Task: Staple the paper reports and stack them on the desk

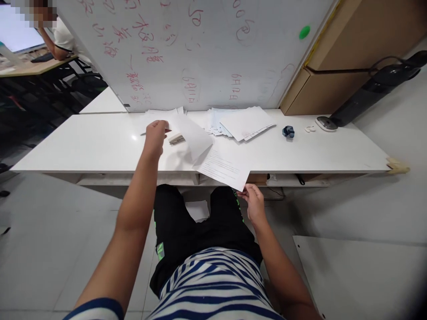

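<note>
My left hand point(156, 134) reaches over the white table point(100, 146) and is closed on the upper edge of a white sheet point(193, 135) that curls up off the surface. A printed sheet point(225, 169) lies below it and hangs over the table's front edge. My right hand point(255, 202) pinches that printed sheet's lower corner just below the edge. A stapler point(176, 139) sits on the table right beside my left hand, partly under the lifted sheet.
A loose pile of papers point(242, 122) lies at the back by the whiteboard point(200, 53). A dark blue clip point(288, 131), small white earbuds point(310, 129) and a black device on a round base point(367, 95) are to the right. Another person sits at a desk far left.
</note>
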{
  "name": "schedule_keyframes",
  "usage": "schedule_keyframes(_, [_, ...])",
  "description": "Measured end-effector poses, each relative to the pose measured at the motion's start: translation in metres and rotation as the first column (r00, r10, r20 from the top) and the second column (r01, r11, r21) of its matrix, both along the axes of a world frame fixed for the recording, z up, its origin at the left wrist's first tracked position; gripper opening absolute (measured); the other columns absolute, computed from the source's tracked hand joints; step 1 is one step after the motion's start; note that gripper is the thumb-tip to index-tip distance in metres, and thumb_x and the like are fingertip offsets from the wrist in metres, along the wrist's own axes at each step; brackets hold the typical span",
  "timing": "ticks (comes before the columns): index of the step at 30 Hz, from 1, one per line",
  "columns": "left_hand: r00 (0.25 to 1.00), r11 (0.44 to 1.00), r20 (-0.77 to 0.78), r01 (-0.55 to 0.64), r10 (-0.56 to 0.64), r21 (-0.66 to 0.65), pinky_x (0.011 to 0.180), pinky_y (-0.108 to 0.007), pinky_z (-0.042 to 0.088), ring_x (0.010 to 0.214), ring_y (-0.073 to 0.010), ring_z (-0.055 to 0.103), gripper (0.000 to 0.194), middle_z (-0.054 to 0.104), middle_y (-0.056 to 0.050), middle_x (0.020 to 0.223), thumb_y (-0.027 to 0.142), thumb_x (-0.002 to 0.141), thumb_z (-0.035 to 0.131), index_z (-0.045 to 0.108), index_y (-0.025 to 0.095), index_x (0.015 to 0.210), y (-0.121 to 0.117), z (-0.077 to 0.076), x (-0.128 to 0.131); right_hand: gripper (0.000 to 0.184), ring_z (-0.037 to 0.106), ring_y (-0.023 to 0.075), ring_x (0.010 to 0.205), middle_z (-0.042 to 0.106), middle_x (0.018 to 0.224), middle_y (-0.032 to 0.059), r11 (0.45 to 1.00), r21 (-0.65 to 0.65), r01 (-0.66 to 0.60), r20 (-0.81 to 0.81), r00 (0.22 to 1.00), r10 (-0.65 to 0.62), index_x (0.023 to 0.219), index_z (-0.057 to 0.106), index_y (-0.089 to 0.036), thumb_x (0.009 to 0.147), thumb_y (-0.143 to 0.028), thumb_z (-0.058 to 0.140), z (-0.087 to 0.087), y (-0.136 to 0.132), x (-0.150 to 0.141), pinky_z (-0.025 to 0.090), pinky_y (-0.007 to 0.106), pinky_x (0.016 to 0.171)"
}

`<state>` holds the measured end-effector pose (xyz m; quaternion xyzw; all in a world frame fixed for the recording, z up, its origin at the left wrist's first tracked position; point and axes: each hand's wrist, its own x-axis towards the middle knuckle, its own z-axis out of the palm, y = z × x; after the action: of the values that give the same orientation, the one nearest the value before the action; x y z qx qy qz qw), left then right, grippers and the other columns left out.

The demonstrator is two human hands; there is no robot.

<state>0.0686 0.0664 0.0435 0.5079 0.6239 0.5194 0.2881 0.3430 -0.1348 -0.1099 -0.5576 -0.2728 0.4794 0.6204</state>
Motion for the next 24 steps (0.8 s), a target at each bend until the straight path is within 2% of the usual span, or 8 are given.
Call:
schedule_keyframes(2, [0.994, 0.998, -0.083, -0.068, 0.068, 0.000, 0.094, -0.055, 0.043, 0.097, -0.0271, 0.061, 0.011, 0.059, -0.005, 0.078, 0.021, 0.079, 0.057, 0.055, 0.017, 0.069, 0.005, 0.006, -0.015, 0.035, 0.063, 0.0161, 0.070, 0.067, 0.084, 0.0021, 0.994, -0.057, -0.092, -0.017, 0.996, 0.091, 0.092, 0.063, -0.022, 0.078, -0.054, 0.059, 0.001, 0.004, 0.003, 0.050, 0.028, 0.063])
schedule_keyframes(4, [0.960, 0.978, -0.204, -0.171, 0.192, 0.117, 0.107, -0.061, 0.025, 0.125, -0.0334, 0.044, 0.009, 0.059, -0.011, 0.111, 0.019, 0.079, 0.063, 0.059, 0.017, 0.088, -0.005, 0.006, -0.015, 0.038, 0.065, 0.0159, 0.071, 0.070, 0.089, 0.0046, 0.984, -0.069, -0.166, 0.013, 0.986, 0.167, 0.097, 0.064, -0.021, 0.078, -0.054, 0.061, 0.004, 0.011, 0.005, 0.049, 0.027, 0.062])
schedule_keyframes(7, [0.757, 0.901, -0.558, -0.092, 0.340, 0.424, 0.114, -0.055, 0.010, 0.141, -0.0307, 0.018, 0.047, 0.025, -0.018, 0.152, 0.026, 0.086, 0.059, 0.046, 0.011, 0.128, -0.039, -0.010, 0.018, 0.031, 0.063, 0.0133, 0.066, 0.072, 0.082, 0.0049, 0.988, -0.056, -0.147, 0.039, 0.988, 0.149, 0.086, 0.066, -0.019, 0.075, -0.048, 0.067, 0.009, 0.023, 0.003, 0.044, 0.023, 0.057])
schedule_keyframes(8, [0.702, 0.913, -0.665, 0.053, 0.253, 0.403, 0.114, -0.053, 0.014, 0.140, -0.0307, 0.022, 0.047, 0.030, -0.021, 0.150, 0.030, 0.088, 0.056, 0.047, 0.008, 0.129, -0.054, -0.020, 0.036, 0.030, 0.062, 0.0126, 0.064, 0.071, 0.080, 0.0048, 0.989, -0.054, -0.141, 0.021, 0.990, 0.142, 0.082, 0.066, -0.018, 0.073, -0.046, 0.068, 0.010, 0.027, 0.003, 0.043, 0.022, 0.055])
schedule_keyframes(10, [0.551, 0.885, -0.822, 0.442, -0.140, 0.145, 0.113, -0.051, 0.020, 0.133, -0.0279, 0.038, 0.044, 0.049, -0.015, 0.139, 0.037, 0.091, 0.051, 0.051, 0.012, 0.127, -0.081, -0.042, 0.074, 0.029, 0.059, 0.0115, 0.060, 0.070, 0.075, 0.0041, 0.985, -0.046, -0.166, -0.032, 0.986, 0.164, 0.077, 0.065, -0.017, 0.072, -0.045, 0.070, 0.012, 0.032, 0.002, 0.040, 0.022, 0.052])
schedule_keyframes(13, [0.323, 0.692, -0.782, 0.699, -0.532, -0.182, 0.112, -0.045, 0.025, 0.134, -0.0255, 0.040, 0.049, 0.048, -0.007, 0.143, 0.050, 0.089, 0.051, 0.054, 0.021, 0.128, -0.107, -0.073, 0.116, 0.029, 0.053, 0.0091, 0.053, 0.064, 0.064, -0.0003, 0.986, -0.012, -0.167, -0.015, 0.986, 0.167, 0.071, 0.063, -0.018, 0.074, -0.046, 0.069, 0.012, 0.034, 0.002, 0.038, 0.022, 0.052])
schedule_keyframes(17, [0.325, 0.663, -0.719, 0.707, -0.614, -0.246, 0.112, -0.043, 0.024, 0.137, -0.0241, 0.035, 0.047, 0.045, -0.005, 0.146, 0.049, 0.088, 0.055, 0.055, 0.026, 0.130, -0.106, -0.089, 0.126, 0.032, 0.046, 0.0082, 0.050, 0.055, 0.055, -0.0035, 0.995, 0.026, -0.097, 0.097, 0.991, 0.094, 0.065, 0.061, -0.019, 0.077, -0.048, 0.066, 0.009, 0.033, 0.004, 0.037, 0.022, 0.052])
schedule_keyframes(24, [0.317, 0.612, -0.664, 0.744, -0.677, -0.269, 0.107, -0.039, 0.030, 0.134, -0.0230, 0.040, 0.039, 0.050, -0.002, 0.142, 0.047, 0.088, 0.056, 0.062, 0.028, 0.121, -0.090, -0.080, 0.115, 0.033, 0.057, 0.0135, 0.062, 0.066, 0.073, 0.0023, 0.987, 0.096, -0.132, 0.286, 0.953, 0.100, 0.081, 0.066, -0.020, 0.088, -0.049, 0.052, 0.004, 0.024, 0.010, 0.045, 0.027, 0.062])
